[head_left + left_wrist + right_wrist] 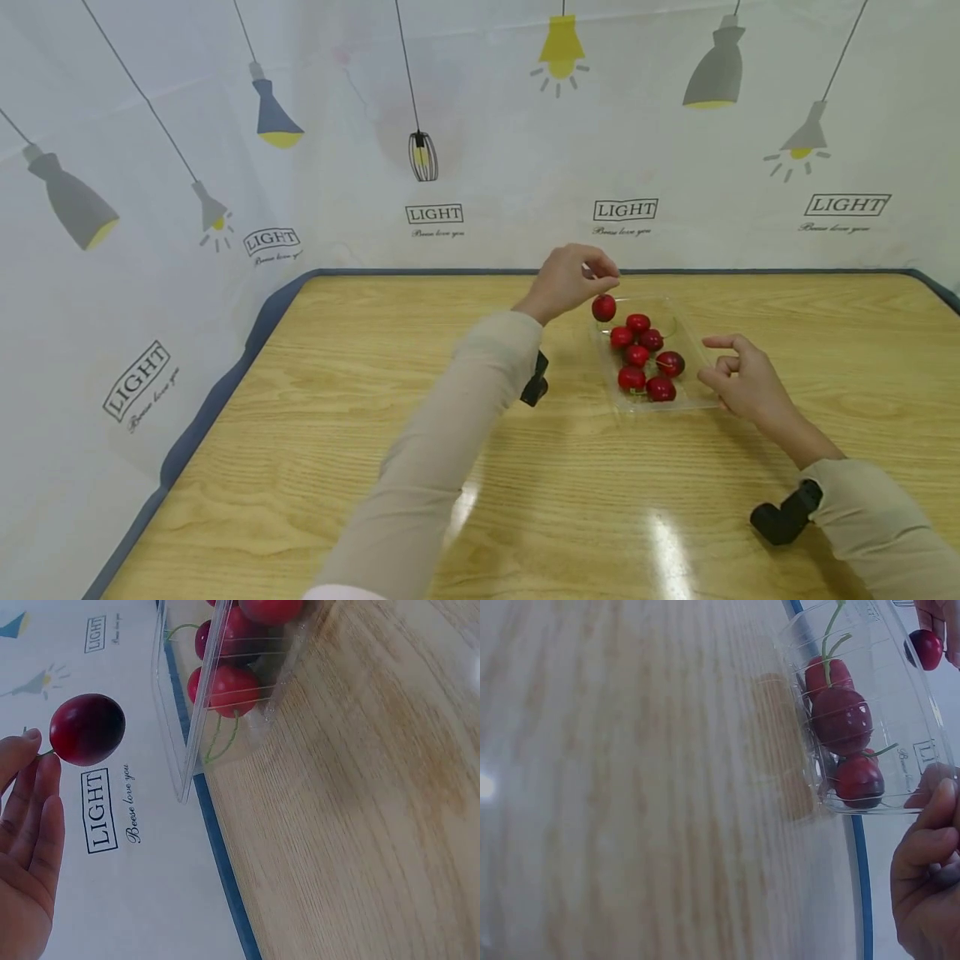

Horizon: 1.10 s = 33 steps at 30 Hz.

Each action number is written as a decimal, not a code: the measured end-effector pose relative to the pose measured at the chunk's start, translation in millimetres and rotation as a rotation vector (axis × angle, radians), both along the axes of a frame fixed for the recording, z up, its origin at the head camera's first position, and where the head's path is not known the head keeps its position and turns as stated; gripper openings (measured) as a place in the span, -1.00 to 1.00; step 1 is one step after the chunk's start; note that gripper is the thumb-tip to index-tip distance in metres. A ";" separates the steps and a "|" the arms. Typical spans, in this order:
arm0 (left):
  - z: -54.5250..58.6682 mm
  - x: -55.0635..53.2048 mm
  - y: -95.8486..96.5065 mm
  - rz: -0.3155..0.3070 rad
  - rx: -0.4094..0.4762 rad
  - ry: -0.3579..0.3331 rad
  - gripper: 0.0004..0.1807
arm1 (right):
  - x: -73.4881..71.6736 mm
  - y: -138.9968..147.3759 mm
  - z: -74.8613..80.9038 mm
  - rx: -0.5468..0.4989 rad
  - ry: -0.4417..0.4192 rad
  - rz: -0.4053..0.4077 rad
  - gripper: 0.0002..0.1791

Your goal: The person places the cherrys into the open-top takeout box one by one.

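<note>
My left hand (566, 279) pinches a dark red cherry (88, 729) by its stem. The fruit hangs over the far left corner of a clear plastic box (684, 403), above its rim. Inside that box, several red cherries (637, 356) lie in a loose cluster, some with green stems. At the box's right side, my right hand (750, 387) holds the rim near the thumb, its index finger stretched out and other fingers curled. In the right wrist view its fingertips (946, 791) are right at the rim.
The box stands on a wood-grain table (315, 433) toward the far edge, with a blue border (420, 272) behind it. A pale cloth backdrop (495, 125) printed with lamps rises beyond. Black wrist cameras (786, 514) are worn at both cuffs.
</note>
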<state>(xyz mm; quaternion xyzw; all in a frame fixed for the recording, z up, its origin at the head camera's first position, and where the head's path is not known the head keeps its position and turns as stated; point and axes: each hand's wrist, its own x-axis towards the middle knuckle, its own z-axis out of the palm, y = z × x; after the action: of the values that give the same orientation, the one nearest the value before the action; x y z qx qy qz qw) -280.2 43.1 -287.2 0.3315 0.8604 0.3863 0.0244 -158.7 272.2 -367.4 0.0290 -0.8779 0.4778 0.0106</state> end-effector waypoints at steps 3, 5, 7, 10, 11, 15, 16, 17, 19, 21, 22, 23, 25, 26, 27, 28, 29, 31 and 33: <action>-2.4 2.9 3.9 -0.003 0.018 -0.007 -0.88 | -0.2 0.1 -0.1 0.003 -0.005 -0.001 -0.52; -4.9 4.0 6.5 -0.006 0.042 -0.007 -0.90 | -0.3 0.2 -0.3 0.004 -0.004 -0.003 -0.51; -7.2 5.1 9.1 -0.014 0.063 -0.012 -0.91 | -0.2 0.3 -0.4 0.001 -0.003 -0.004 -0.52; -9.8 6.8 13.2 -0.019 0.079 -0.020 -0.91 | 0.1 0.4 -0.2 -0.006 -0.004 -0.006 -0.51; -10.3 7.6 14.5 -0.019 0.080 -0.023 -0.91 | 0.2 0.4 0.0 -0.006 -0.004 -0.006 -0.51; -13.5 10.4 20.3 -0.013 0.075 -0.037 -0.90 | 0.7 -0.2 1.1 -0.005 -0.002 -0.006 -0.52; -14.9 10.6 22.0 -0.011 0.072 -0.042 -0.90 | 0.8 -0.5 1.4 -0.003 0.000 -0.006 -0.52; -16.2 11.3 23.4 -0.011 0.074 -0.048 -0.90 | 1.1 -0.7 1.5 -0.001 0.002 -0.005 -0.52; -19.2 12.4 25.6 -0.010 0.077 -0.058 -0.91 | 1.5 -1.2 1.8 0.003 0.006 -0.005 -0.53; -22.3 13.1 27.6 -0.009 0.084 -0.066 -0.91 | 1.8 -1.4 1.9 0.005 0.007 -0.005 -0.53; -23.8 13.7 28.3 -0.008 0.089 -0.071 -0.92 | 1.9 -1.3 1.8 0.005 0.007 -0.005 -0.53; -25.2 14.5 28.9 -0.006 0.093 -0.073 -0.92 | 2.0 -1.2 1.7 0.004 0.004 -0.005 -0.53; -27.6 15.5 30.5 0.001 0.099 -0.081 -0.93 | 2.0 -1.1 1.5 0.002 0.003 -0.005 -0.52; -28.7 16.1 31.3 0.004 0.108 -0.091 -0.93 | 2.0 -0.9 1.3 0.000 0.002 -0.004 -0.52; -29.6 16.8 32.1 0.007 0.116 -0.102 -0.92 | 2.0 -0.9 1.2 -0.001 0.002 -0.003 -0.52; -30.6 17.4 33.0 0.011 0.125 -0.111 -0.93 | 1.9 -0.9 1.1 -0.001 0.004 -0.002 -0.52; -31.3 18.1 33.9 0.013 0.132 -0.120 -0.92 | 1.8 -0.9 0.9 -0.001 0.006 -0.001 -0.53; -32.4 19.5 35.5 0.015 0.143 -0.132 -0.92 | 1.5 -1.0 0.7 -0.001 0.011 0.000 -0.53; -33.9 20.8 36.8 0.013 0.141 -0.129 -0.91 | 1.4 -1.2 0.6 -0.003 0.016 0.001 -0.53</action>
<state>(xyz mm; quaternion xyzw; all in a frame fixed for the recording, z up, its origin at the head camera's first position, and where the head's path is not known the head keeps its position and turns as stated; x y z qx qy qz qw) -259.4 79.9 -321.0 0.3013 0.8298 0.4667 0.0541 -157.3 271.0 -366.8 0.0330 -0.8772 0.4787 0.0173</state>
